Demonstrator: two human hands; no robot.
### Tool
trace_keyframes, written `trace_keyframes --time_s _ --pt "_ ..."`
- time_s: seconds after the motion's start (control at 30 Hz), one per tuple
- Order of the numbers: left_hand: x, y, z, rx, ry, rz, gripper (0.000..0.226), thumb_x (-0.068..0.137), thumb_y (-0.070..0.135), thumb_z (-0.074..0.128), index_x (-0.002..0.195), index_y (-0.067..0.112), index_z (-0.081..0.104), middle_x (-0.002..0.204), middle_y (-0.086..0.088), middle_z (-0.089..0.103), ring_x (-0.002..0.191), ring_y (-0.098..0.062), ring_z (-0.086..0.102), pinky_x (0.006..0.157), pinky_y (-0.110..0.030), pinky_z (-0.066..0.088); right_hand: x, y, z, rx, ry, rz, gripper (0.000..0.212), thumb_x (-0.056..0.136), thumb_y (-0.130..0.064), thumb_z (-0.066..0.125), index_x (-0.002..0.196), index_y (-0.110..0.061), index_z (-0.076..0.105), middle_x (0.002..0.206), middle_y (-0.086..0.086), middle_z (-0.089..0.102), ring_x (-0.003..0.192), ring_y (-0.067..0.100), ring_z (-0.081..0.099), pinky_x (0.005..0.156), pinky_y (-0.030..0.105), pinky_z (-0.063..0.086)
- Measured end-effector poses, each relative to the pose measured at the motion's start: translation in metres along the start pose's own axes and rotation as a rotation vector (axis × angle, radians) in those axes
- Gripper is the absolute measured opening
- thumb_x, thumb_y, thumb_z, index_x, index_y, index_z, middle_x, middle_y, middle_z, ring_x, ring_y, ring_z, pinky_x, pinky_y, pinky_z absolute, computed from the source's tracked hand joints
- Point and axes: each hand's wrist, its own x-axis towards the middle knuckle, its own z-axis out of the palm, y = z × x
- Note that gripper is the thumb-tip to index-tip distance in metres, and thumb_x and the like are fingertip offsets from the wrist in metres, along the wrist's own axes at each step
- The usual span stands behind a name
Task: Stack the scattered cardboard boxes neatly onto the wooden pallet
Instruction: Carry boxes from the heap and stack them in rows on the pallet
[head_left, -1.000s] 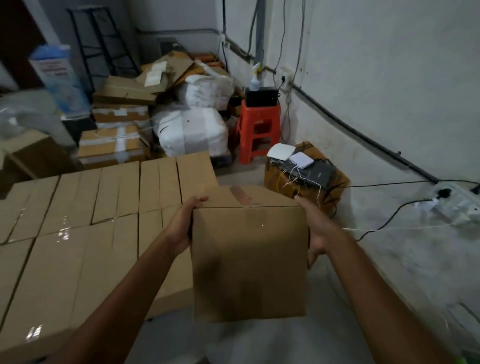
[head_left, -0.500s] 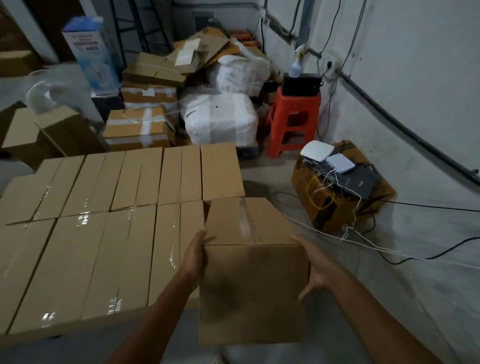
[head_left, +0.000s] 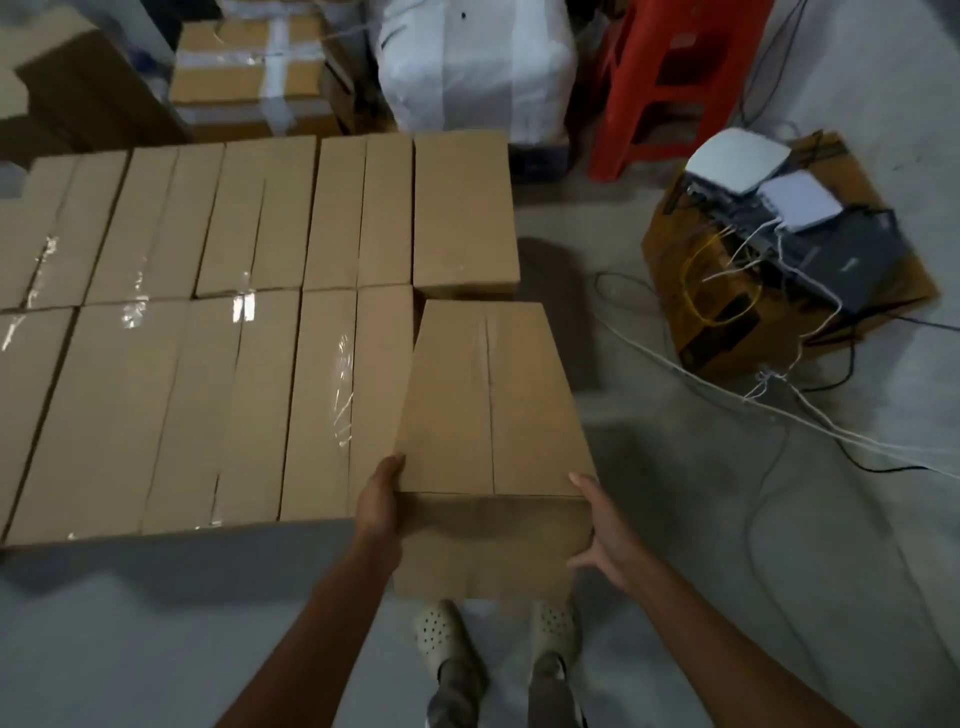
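Bare concrete floor (head_left: 727, 519) in a cluttered storage corner, all from the head cam since that's the only feed I get.

Most of the left side is a flat layer of stacked boxes (head_left: 208, 338), two rows deep, with shiny tape along some of the seams. Whatever they sit on is hidden from me.

The cardboard box (head_left: 483, 405) for this job is at the near right corner of that layer. It's tucked against the right edge of the front row, and its far end almost meets the last box of the back row. I can't tell if it's resting on something or hanging in the air.

Both hands are grasping it. The left hand (head_left: 382, 504) is flat on the left side with the thumb hooked over the top edge. The right hand (head_left: 602, 535) clamps the near right corner, thumb on top and fingers spread round the front face.

Under the box, a pair of pale perforated clogs (head_left: 436, 629) pokes out.

Along the far edge of the layer there's a taped carton (head_left: 249, 78), a big white sack (head_left: 472, 67) and a red plastic stool (head_left: 654, 88).

Off to the right, well apart from the stack, a brown carton (head_left: 717, 322) on the floor carries two white devices (head_left: 737, 161) and a dark one (head_left: 852, 260). Cables (head_left: 779, 410) trail from it across the concrete.
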Motion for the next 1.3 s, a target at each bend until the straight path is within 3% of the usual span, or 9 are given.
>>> trace_keyframes --time_s 0.2,0.3,0.43,0.53,0.63,0.77,0.87,1.1,1.3 --pt "0.053 -0.086 -0.012 -0.095 0.033 -0.145 0.022 0.100 0.040 0.050 0.110 0.025 0.063 0.115 -0.007 0.064 0.107 -0.028 0.055 0.101 -0.047 0.040 0.049 0.037 -0.011 0.018 0.042 0.024 0.080 0.070 -0.049 0.078 0.143 -0.035 0.048 0.148 0.001 0.048 0.136 0.034 0.042 0.104 0.068 0.039" --pt "0.078 -0.125 -0.025 -0.181 0.053 -0.196 0.022 0.103 0.033 0.047 0.108 0.019 0.063 0.109 -0.011 0.062 0.104 -0.032 0.054 0.085 -0.042 0.045 0.077 0.055 -0.014 -0.049 0.027 0.032 0.052 0.089 -0.027 0.065 0.137 -0.041 0.049 0.135 0.002 0.057 0.126 0.031 0.049 0.109 0.067 0.036" --pt "0.106 -0.160 -0.039 -0.246 0.063 -0.216 0.049 0.103 0.052 0.038 0.112 0.013 0.067 0.120 -0.018 0.062 0.109 -0.032 0.058 0.091 -0.040 0.043 0.107 0.085 -0.019 -0.122 0.044 0.035 0.062 0.084 -0.024 0.058 0.142 -0.044 0.046 0.140 0.006 0.055 0.127 0.030 0.049 0.110 0.065 0.035" --pt "0.129 -0.177 -0.050 -0.297 0.090 -0.250 0.069 0.099 0.068 0.033 0.118 0.010 0.065 0.127 -0.018 0.062 0.119 -0.031 0.055 0.095 -0.036 0.042 0.130 0.104 -0.018 -0.126 0.078 0.042 0.060 0.098 -0.010 0.047 0.151 -0.038 0.041 0.141 0.001 0.052 0.126 0.027 0.047 0.112 0.062 0.035" --pt "0.152 -0.188 -0.053 -0.358 0.067 -0.262 0.080 0.097 0.073 0.026 0.126 0.007 0.060 0.128 -0.016 0.065 0.119 -0.029 0.058 0.096 -0.036 0.044 0.154 0.110 -0.009 -0.130 0.097 0.021 0.057 0.101 -0.006 0.044 0.152 -0.031 0.042 0.140 -0.001 0.053 0.121 0.023 0.049 0.108 0.054 0.040" --pt "0.178 -0.196 -0.054 -0.374 0.010 -0.274 0.091 0.096 0.075 0.019 0.144 0.003 0.046 0.136 -0.014 0.061 0.130 -0.029 0.052 0.114 -0.041 0.030 0.180 0.109 -0.001 -0.137 0.097 -0.061 0.059 0.101 0.005 0.036 0.153 -0.024 0.039 0.131 -0.004 0.055 0.110 0.015 0.053 0.084 0.031 0.045" --pt "0.195 -0.194 -0.054 -0.468 0.008 -0.294 0.101 0.094 0.078 0.025 0.158 0.001 0.016 0.154 -0.017 0.044 0.145 -0.033 0.037 0.124 -0.048 0.016 0.199 0.108 0.001 -0.210 0.113 -0.108 0.062 0.099 0.008 0.036 0.147 -0.031 0.042 0.113 -0.011 0.062 0.096 0.004 0.056 0.077 0.027 0.045" --pt "0.214 -0.181 -0.047 -0.743 0.015 -0.247 0.110 0.091 0.077 0.040 0.159 0.003 -0.005 0.158 -0.024 0.031 0.139 -0.038 0.044 0.116 -0.047 0.036 0.216 0.093 0.010 -0.247 0.092 -0.151 0.047 0.103 0.004 0.038 0.114 -0.038 0.054 0.101 -0.020 0.062 0.089 0.001 0.057 0.071 0.027 0.045" --pt "0.217 -0.163 -0.035 -0.757 -0.008 -0.215 0.090 0.093 0.074 0.041 0.147 0.002 0.043 0.137 -0.016 0.058 0.129 -0.032 0.055 0.117 -0.044 0.037 0.230 0.074 0.014 -0.253 0.089 -0.142 0.049 0.100 0.001 0.040 0.118 -0.042 0.055 0.105 -0.017 0.064 0.095 0.010 0.059 0.082 0.037 0.050"
